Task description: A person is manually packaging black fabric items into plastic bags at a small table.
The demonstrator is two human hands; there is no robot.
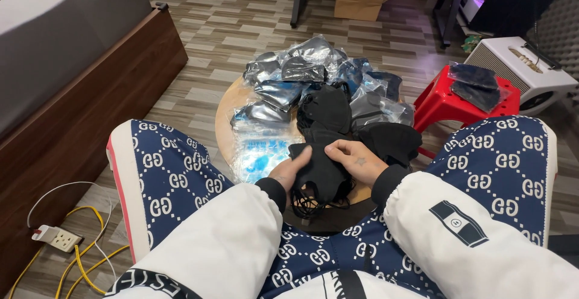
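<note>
Both grips rest on one black mask at the tabletop's near edge: my left hand pinches its left end, my right hand presses its top. I see its long axis running toward me, between my knees, with bagged masks piled beyond.

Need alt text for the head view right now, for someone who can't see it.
Both hands, left hand and right hand, rest on a black fabric mask atop a small round wooden table piled with clear-bagged masks and loose black ones. A red stool with more bagged masks stands to the right on wood-pattern flooring.
</note>
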